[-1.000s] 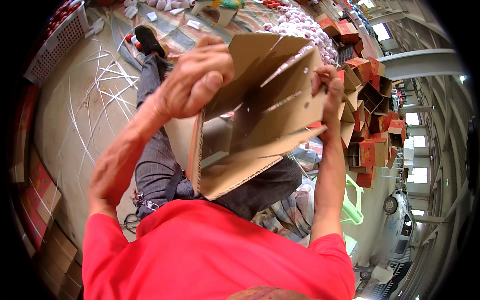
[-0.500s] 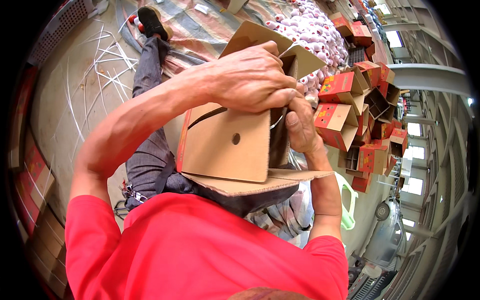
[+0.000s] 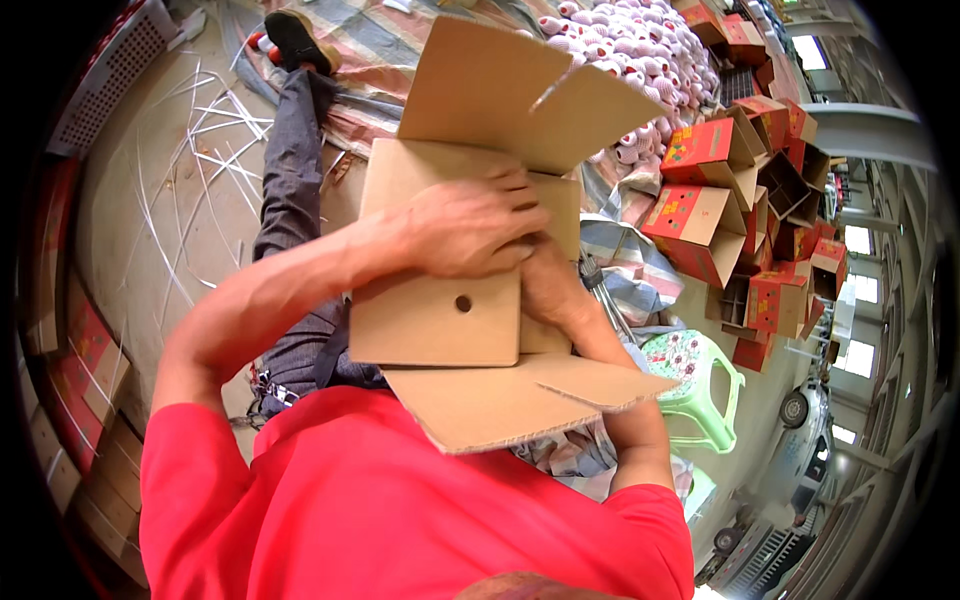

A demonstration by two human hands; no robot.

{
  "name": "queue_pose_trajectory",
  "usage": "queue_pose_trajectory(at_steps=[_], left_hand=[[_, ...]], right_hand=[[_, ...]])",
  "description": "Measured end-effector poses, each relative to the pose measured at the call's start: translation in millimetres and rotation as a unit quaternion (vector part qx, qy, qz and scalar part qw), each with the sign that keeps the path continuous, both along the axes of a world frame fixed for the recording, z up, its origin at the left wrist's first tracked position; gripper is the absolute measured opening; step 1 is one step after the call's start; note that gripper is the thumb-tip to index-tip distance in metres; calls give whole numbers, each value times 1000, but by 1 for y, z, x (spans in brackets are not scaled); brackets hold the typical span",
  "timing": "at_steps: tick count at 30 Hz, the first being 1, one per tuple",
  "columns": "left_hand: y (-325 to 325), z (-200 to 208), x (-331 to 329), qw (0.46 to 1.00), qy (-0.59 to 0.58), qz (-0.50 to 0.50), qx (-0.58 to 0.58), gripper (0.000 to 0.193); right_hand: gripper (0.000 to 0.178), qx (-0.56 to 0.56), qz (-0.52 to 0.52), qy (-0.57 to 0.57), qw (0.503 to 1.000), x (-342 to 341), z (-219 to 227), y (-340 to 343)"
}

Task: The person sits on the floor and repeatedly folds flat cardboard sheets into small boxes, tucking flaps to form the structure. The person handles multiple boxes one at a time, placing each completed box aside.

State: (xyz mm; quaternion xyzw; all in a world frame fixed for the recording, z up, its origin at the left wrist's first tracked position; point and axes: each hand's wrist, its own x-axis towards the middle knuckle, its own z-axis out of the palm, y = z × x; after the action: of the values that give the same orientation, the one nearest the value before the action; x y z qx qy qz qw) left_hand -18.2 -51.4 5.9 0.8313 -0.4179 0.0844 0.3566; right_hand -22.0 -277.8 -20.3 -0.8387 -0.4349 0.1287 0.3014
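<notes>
A brown cardboard box (image 3: 440, 330) rests across my lap with its flaps folded outward. The near left flap has a round hole. My left hand (image 3: 475, 228) lies over that flap, its fingers bent around the edge at the box's mouth. Close under it, my right hand (image 3: 552, 285) reaches into the opening from the right; its fingers are hidden behind the left hand and the cardboard. The slit far flap (image 3: 480, 90) stands up beyond my hands, and another slit flap (image 3: 520, 395) spreads toward my body.
Stacked red cartons (image 3: 695, 230) stand at the right, with net-wrapped round goods (image 3: 650, 60) behind. A green stool (image 3: 690, 375) is near my right arm. White straps (image 3: 220, 130) litter the floor at left, beside a perforated crate (image 3: 115, 75). Striped sheeting (image 3: 375, 60) lies ahead.
Both hands have moved down and left, from the box's upper edge to its opening. The box has tilted so its mouth and flaps show more widely.
</notes>
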Motion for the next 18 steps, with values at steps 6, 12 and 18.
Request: queue_pose_trajectory(at_steps=[6, 12, 18], left_hand=[[22, 11, -39, 997, 3, 26, 71, 55], [48, 24, -57, 990, 37, 13, 135, 55], [47, 19, -51, 986, 25, 9, 167, 52]], right_hand=[[34, -42, -75, 2, 996, -15, -4, -27], [18, 147, -278, -22, 949, -20, -2, -40], [23, 171, -433, -98, 880, -14, 4, -49]])
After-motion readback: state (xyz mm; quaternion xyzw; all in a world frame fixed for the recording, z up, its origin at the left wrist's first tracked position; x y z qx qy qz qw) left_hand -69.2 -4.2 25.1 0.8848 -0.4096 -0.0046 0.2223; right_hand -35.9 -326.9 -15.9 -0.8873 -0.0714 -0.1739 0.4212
